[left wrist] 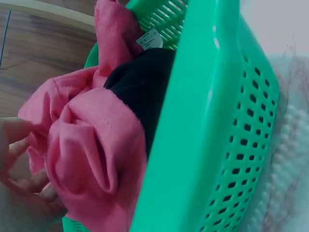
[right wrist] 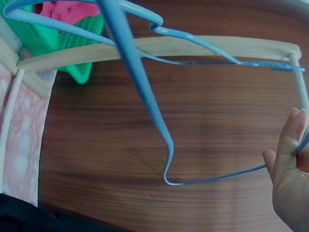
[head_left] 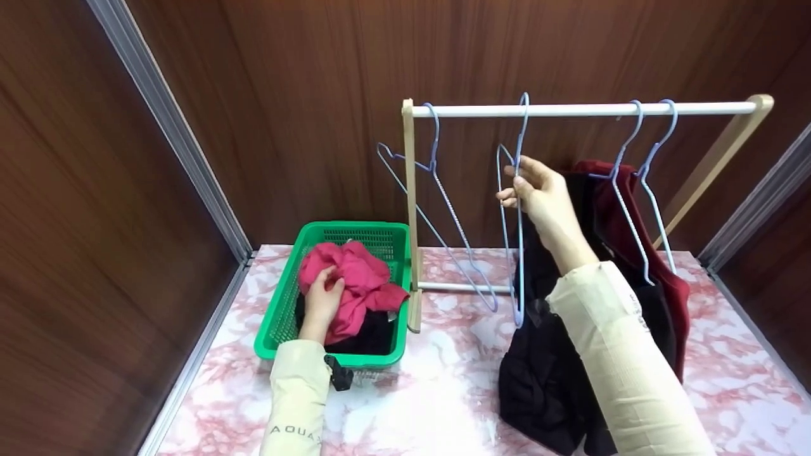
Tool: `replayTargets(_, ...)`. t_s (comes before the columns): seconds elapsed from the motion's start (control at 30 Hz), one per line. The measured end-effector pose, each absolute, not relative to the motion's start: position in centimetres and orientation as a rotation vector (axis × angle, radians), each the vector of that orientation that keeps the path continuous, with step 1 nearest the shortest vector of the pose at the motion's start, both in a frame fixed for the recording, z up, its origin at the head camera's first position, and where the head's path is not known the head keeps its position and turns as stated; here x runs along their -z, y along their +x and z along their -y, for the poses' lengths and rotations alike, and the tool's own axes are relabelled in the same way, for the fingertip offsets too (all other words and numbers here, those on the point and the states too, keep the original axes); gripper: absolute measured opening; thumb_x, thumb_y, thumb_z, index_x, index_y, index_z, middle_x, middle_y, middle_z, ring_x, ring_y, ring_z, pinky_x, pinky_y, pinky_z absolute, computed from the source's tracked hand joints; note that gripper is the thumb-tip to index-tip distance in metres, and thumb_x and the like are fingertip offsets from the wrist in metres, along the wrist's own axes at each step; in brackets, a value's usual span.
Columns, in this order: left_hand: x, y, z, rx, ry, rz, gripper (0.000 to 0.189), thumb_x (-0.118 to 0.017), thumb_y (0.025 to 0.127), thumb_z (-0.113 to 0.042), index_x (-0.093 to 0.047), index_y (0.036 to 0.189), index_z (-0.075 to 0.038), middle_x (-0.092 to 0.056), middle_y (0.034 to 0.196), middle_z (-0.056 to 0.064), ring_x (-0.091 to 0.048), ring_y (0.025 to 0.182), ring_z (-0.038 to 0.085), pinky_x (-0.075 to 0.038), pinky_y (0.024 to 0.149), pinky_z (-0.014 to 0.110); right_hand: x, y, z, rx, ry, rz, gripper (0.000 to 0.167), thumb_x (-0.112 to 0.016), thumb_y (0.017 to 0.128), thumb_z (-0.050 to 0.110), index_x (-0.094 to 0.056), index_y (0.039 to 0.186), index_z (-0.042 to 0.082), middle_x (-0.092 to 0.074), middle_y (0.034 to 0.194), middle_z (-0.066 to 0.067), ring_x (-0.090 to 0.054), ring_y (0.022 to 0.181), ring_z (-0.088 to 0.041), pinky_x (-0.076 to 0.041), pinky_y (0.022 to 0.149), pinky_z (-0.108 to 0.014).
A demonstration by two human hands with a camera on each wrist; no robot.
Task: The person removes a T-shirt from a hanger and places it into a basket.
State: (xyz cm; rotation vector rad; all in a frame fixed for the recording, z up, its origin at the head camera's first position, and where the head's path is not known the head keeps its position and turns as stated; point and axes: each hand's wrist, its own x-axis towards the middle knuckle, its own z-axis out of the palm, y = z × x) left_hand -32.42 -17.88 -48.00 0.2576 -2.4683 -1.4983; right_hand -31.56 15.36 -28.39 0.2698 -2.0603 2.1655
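A crumpled pink garment (head_left: 358, 272) lies on black cloth (head_left: 374, 332) in a green basket (head_left: 266, 329). My left hand (head_left: 324, 301) is over its left part, with curled fingers and thumb at a fold. In the left wrist view, fingers (left wrist: 36, 183) reach partly behind the pink fabric (left wrist: 96, 145), so their tips are hidden. On the right, my right hand (head_left: 542, 196) holds a bare blue hanger (head_left: 521, 253) below its hook, between thumb and fingers. That hook is still at the white rod (head_left: 469, 111). The right wrist view shows the hanger's wire (right wrist: 145, 92) close up.
Another bare hanger (head_left: 453, 209) hangs at the rod's left end, near the wooden post (head_left: 412, 190). Two hangers (head_left: 627, 202) hang on the right, beside dark red (head_left: 675, 291) and black (head_left: 538, 373) garments. Brown panels (head_left: 317, 126) enclose the marble-patterned tabletop (head_left: 222, 380).
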Motion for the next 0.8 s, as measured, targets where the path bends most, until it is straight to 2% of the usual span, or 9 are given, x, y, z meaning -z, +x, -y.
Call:
replayTargets(0.33,47.9,-32.2,19.9,1.498,0.400,2.263,0.034,-0.051,0.092,-0.003,-0.057,0.125,0.004,-0.061,0.122,0.026,-0.058,0.114,0.037,-0.045,0.100,0.045,28.9,-31.7,-15.4,-2.174,0.260,2.090,0.051,-0.029,0.099,-0.004,-0.014,0.147,-0.012,-0.034,0.144,-0.034,-0.060,0.061,0.001,-0.049,0.062,-0.009)
replayTargets(0.5,48.2,-31.6,21.7,1.335,0.468,2.254,0.034,-0.054,0.089,-0.004,-0.061,0.121,0.001,-0.062,0.119,0.025,-0.057,0.114,0.039,-0.043,0.099,0.046,29.0,-31.5,-15.4,-2.172,0.269,2.097,0.051,-0.030,0.099,-0.004,-0.014,0.147,-0.013,-0.033,0.144,-0.035,-0.060,0.062,0.001,-0.049,0.062,-0.009)
replayTargets(0.8,49.4,-30.2,24.6,1.181,0.601,2.362,0.040,-0.057,0.088,-0.008,-0.057,0.128,-0.003,-0.055,0.128,0.027,-0.050,0.120,0.044,-0.039,0.102,0.051,29.3,-31.5,-15.4,-2.177,0.254,2.098,0.050,-0.030,0.099,-0.004,-0.016,0.146,-0.013,-0.035,0.140,-0.033,-0.060,0.062,0.001,-0.050,0.062,-0.010)
